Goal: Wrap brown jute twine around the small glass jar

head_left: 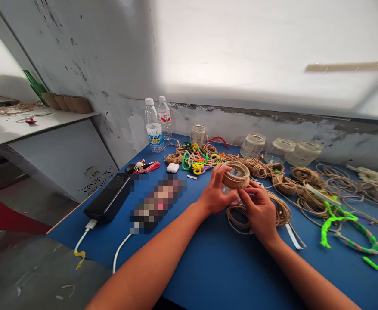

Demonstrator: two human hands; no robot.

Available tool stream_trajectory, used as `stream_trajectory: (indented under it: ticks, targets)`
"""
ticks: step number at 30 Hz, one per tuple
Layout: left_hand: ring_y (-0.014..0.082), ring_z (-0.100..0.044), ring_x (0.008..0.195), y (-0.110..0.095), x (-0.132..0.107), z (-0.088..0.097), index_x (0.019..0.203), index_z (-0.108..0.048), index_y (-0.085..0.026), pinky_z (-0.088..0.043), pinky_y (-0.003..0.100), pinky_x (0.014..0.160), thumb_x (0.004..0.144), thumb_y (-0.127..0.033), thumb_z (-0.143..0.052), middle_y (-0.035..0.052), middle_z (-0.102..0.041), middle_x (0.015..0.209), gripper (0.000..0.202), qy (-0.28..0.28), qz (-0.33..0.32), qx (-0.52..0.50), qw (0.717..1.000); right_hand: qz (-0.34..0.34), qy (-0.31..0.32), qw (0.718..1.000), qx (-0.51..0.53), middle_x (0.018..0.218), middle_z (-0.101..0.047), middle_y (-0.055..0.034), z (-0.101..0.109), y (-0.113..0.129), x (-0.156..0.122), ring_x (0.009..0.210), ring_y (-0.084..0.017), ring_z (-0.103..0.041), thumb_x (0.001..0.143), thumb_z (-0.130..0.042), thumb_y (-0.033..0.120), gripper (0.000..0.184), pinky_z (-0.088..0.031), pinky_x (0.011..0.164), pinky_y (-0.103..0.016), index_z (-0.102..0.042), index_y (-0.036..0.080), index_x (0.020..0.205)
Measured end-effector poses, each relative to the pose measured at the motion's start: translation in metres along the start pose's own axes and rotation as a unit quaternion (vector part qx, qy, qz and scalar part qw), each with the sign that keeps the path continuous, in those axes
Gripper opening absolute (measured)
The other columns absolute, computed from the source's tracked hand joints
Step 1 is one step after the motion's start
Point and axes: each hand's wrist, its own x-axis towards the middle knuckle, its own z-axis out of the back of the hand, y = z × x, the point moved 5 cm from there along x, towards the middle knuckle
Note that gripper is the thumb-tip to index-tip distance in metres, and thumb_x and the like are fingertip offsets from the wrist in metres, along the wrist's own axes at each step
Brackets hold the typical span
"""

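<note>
My left hand (217,191) grips a glass jar (230,190) whose upper part is wound with brown jute twine (237,181). The jar's mouth tilts toward me, and its lower part is mostly behind my fingers. My right hand (259,211) is closed with its fingertips against the jar's lower right side; whether a strand of twine is also between them I cannot tell. Beneath my hands a loose coil of twine (237,219) lies on the blue table (215,262). Close to my right wrist is a white strip (294,237).
Glass jars (252,145) and two plastic bottles (154,129) stand along the wall. Twine bundles (284,184) and coloured pipe cleaners (198,161) spread across the back and right. At left lie a black power bank (107,197), keys (142,168), a white earphone case (172,168) and a pixelated object (158,202).
</note>
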Motion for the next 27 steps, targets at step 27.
stream_trajectory:
  ticks: [27]
  targets:
    - [0.0264,-0.022,0.146,0.0001,-0.0012,-0.0003,0.127,-0.032,-0.024,-0.023,0.049,0.122,0.073,-0.026,-0.064,0.0106,-0.026,0.147,0.063,-0.001,-0.005,0.008,1.000,-0.002,0.005,1.000,0.000,0.122,-0.062,-0.0120,0.0009,-0.0007,0.0008,0.115,-0.026,-0.058,0.079,-0.067,0.047,0.029,-0.050,0.092,-0.040,-0.067,0.018,0.082]
